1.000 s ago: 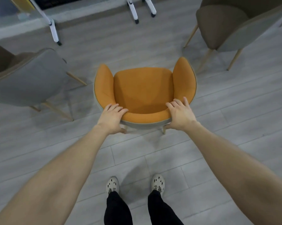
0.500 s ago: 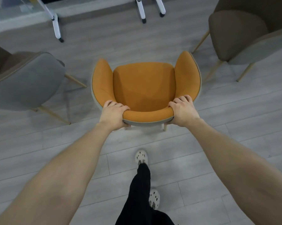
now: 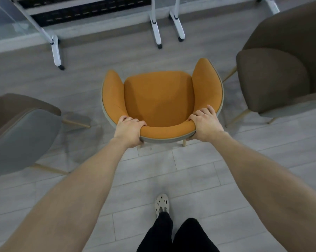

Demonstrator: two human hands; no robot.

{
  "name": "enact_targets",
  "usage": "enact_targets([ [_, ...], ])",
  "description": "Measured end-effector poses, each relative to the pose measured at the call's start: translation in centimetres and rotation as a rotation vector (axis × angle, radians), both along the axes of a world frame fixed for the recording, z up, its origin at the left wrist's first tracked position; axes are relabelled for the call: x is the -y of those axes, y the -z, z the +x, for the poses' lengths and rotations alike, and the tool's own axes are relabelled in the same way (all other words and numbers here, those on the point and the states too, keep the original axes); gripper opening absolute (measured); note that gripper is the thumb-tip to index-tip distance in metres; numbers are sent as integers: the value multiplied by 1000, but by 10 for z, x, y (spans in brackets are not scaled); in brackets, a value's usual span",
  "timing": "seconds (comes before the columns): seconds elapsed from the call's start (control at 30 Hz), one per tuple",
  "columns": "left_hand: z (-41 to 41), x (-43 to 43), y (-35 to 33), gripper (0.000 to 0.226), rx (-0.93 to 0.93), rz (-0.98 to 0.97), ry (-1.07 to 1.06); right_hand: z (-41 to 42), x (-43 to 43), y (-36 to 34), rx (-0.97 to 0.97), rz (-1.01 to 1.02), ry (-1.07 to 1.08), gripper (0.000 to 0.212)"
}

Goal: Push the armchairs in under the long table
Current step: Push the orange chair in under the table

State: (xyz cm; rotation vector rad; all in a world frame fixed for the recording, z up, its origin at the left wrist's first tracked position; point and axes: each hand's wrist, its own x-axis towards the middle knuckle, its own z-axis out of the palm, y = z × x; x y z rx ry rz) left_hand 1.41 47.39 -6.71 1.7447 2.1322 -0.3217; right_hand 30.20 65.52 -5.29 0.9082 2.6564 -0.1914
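Observation:
An orange armchair (image 3: 159, 99) with a grey outer shell stands in the middle of the floor, its seat facing away from me toward the long table. My left hand (image 3: 129, 130) is closed over the left end of its backrest. My right hand (image 3: 205, 125) is closed over the right end. The long table (image 3: 6, 24) has a glass top at the upper left, and its white legs (image 3: 56, 50) on castors stand just beyond the chair's front.
A brown armchair with a grey shell (image 3: 20, 135) stands close on the left. Another brown armchair (image 3: 273, 79) stands close on the right. More white table legs (image 3: 156, 28) rise at top centre. My feet (image 3: 161, 203) are on the grey plank floor behind the orange chair.
Both hands went from resting on the backrest to gripping it. The orange chair and I have moved forward, closer to the table legs. I have taken a step.

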Motion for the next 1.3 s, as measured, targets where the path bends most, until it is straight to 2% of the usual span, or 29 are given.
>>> enact_targets([
  [0.2, -47, -102, -3, 67, -16, 32, -17, -52, -113, 0, -12, -8, -21, 87],
  [0.67, -179, -372, -11, 72, -27, -7, -127, -208, -416, 4, -4, -21, -154, 90],
  [1.3, -375, -634, -12, 72, -46, 18, -129, -405, -671, -2, -38, -27, -134, 91],
])
